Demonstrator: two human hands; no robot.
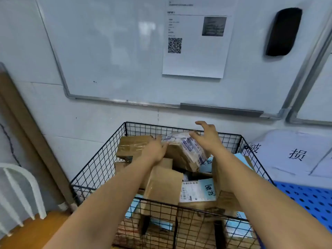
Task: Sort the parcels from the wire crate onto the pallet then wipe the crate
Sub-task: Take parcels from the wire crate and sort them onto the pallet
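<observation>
Crate (pixel 100 164) base cut off | left hand (pixel 154 150) touches parcel (pixel 186 151) | right hand (pixel 206 137) contact unclear

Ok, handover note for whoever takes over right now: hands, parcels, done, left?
Left hand: fingers straight, pressing the left side of the taped parcel atop the pile.
Right hand: open, spread over its right side, no grip yet.
Wire crate: piled with parcels; blue pallet to its right.
Done: no sorting shows.
Left: lift this parcel, sort the rest, wipe the crate.
</observation>
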